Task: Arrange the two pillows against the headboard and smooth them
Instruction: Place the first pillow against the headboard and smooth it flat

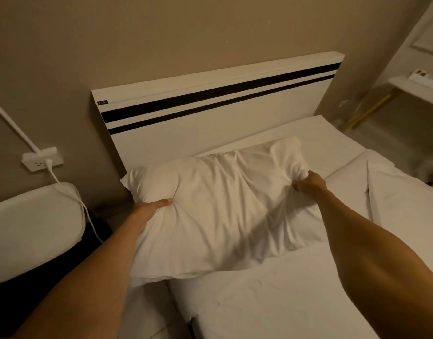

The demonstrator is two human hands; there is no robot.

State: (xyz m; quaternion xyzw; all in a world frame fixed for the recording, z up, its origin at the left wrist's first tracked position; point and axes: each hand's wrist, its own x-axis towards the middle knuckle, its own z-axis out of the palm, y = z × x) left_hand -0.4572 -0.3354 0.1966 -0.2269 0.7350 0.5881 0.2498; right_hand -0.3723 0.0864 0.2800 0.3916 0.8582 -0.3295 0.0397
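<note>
A white pillow [217, 206] lies on the bed, its far left corner close to the white headboard [210, 123] with two black stripes. My left hand [149, 209] grips the pillow's near left side, fingers pressed into the fabric. My right hand [308, 183] is closed on a bunched corner at the pillow's right end. A second white pillow [32, 228] rests off the bed at the left, on a dark surface.
The bed's white sheet [283, 297] and a folded white duvet [406, 206] lie to the right. A wall socket [42, 159] with a white cable [71, 199] sits left of the headboard. A shelf [418, 88] stands at the far right.
</note>
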